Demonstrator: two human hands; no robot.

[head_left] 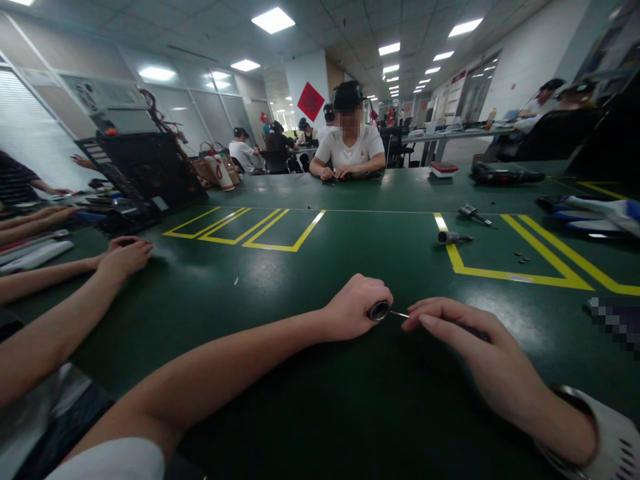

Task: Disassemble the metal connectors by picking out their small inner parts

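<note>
While left hand (353,310) fists socket (379,311), no label legible.

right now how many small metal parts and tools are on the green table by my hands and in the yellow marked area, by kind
Metal cylinder in left hand: 1
Thin tool in right hand: 1
Loose cylinder parts with pins: 2
Clusters of tiny pieces: 1
Total: 5

Both forearms are bare from elbow to knuckles; the left hand (353,310) wears no rings, a white short sleeve (107,463) shows at the left shoulder, and by the right hand (467,337) sits a white wrist device (607,437) with dark slots and a dark band
</note>
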